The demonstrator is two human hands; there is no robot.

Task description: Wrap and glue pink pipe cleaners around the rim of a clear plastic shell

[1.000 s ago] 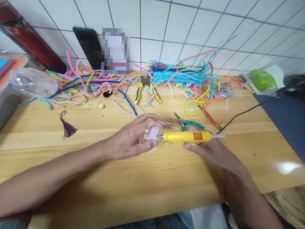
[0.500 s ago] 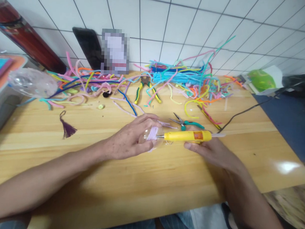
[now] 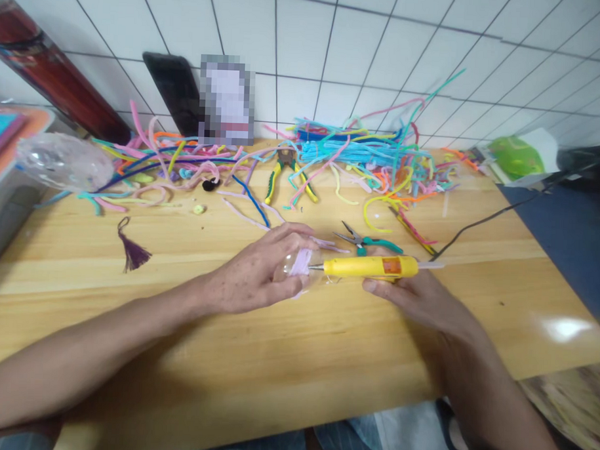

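My left hand (image 3: 263,270) is closed around a clear, rounded plastic piece (image 3: 285,266), possibly part of a bottle, wrapped with a lilac pipe cleaner (image 3: 301,261). In my right hand (image 3: 410,291) is a yellow hot glue gun (image 3: 365,266), lying level with its nozzle pointing left. The metal tip meets or nearly meets the lilac wrapping; contact cannot be made out exactly. A clear glue stick (image 3: 431,265) juts from the gun's rear. My right fingers are mostly hidden beneath the gun. Just behind it lie teal-handled needle-nose pliers (image 3: 373,242).
Colourful pipe cleaners (image 3: 352,152) are heaped along the tiled wall, with yellow-green pliers (image 3: 285,169) among them. At left are a purple tassel (image 3: 132,249), a clear plastic bottle (image 3: 63,163) and a dark phone (image 3: 174,92). A black cord (image 3: 482,219) crosses the right side.
Almost nothing differs. The glue gun and the wrapped plastic piece have shifted very slightly to the right; both hands keep their hold.
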